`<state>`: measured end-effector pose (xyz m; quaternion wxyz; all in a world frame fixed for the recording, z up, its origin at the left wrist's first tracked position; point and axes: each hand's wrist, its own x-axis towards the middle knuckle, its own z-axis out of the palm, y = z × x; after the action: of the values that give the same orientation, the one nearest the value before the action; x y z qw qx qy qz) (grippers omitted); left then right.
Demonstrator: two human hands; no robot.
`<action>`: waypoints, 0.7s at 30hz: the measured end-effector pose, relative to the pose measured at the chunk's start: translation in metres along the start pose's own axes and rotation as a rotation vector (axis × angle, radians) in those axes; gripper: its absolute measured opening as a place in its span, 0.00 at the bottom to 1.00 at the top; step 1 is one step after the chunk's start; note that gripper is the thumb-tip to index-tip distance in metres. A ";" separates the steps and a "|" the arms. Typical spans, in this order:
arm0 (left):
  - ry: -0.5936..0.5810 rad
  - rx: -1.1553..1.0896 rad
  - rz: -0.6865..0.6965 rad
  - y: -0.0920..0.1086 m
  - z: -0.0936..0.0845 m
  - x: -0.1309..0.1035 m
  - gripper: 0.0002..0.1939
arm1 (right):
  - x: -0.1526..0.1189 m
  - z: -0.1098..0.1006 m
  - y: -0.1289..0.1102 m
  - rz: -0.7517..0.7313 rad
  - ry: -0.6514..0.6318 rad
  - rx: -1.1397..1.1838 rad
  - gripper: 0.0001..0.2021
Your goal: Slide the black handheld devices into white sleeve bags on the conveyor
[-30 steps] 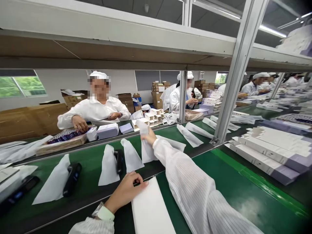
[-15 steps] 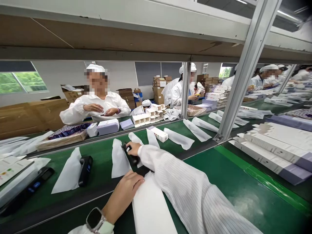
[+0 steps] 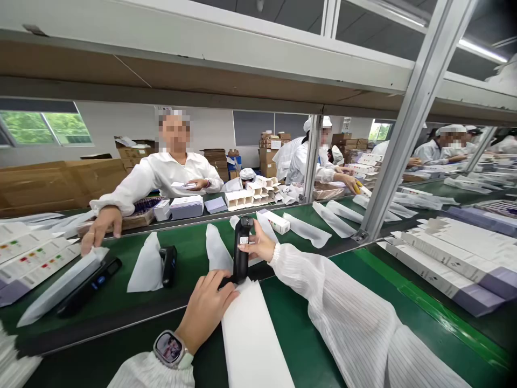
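My right hand [image 3: 260, 242] is closed around a black handheld device [image 3: 241, 250] with a small white label, held upright above the belt. Its lower end is close to my left hand [image 3: 212, 299]. That hand wears a watch, and its bent fingers press together on the far left corner of a white sleeve [image 3: 254, 334] on top of a stack; the fingertips are partly hidden. Just beyond, a loose white sleeve [image 3: 218, 248] lies on the green belt [image 3: 189, 253]. Left of it, another black device [image 3: 168, 265] is beside a white sleeve [image 3: 146, 267].
Across the belt, a co-worker's hand [image 3: 100, 229] reaches to a sleeve by a long black device [image 3: 91, 285]. Flat white boxes [image 3: 448, 264] are stacked at right. A metal post [image 3: 407, 134] rises from the bench, with a shelf [image 3: 202, 59] overhead. A white carton [image 3: 278, 222] lies farther along.
My right hand has lifted the black device off the belt and turned it upright beside my left hand. The co-worker's arm has reached out to the left. The view has shifted slightly.
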<state>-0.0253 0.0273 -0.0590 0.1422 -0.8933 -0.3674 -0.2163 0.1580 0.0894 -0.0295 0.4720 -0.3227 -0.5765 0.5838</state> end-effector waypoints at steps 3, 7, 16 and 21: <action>0.023 -0.034 -0.022 0.002 -0.003 0.002 0.10 | 0.001 0.006 0.006 0.009 0.003 -0.029 0.40; 0.013 -0.169 -0.092 0.006 -0.013 0.007 0.13 | 0.003 0.005 0.007 0.074 -0.046 -0.058 0.33; 0.080 -0.450 -0.382 0.005 -0.060 0.040 0.15 | -0.018 0.015 0.006 0.326 -0.651 0.035 0.25; 0.174 -0.636 -0.550 0.001 -0.042 0.032 0.17 | 0.006 -0.010 -0.013 -0.012 -0.098 -0.205 0.23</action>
<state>-0.0155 0.0282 -0.0070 -0.1727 -0.7399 -0.4937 -0.4232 0.1674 0.0970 -0.0166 0.4114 -0.3367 -0.6573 0.5341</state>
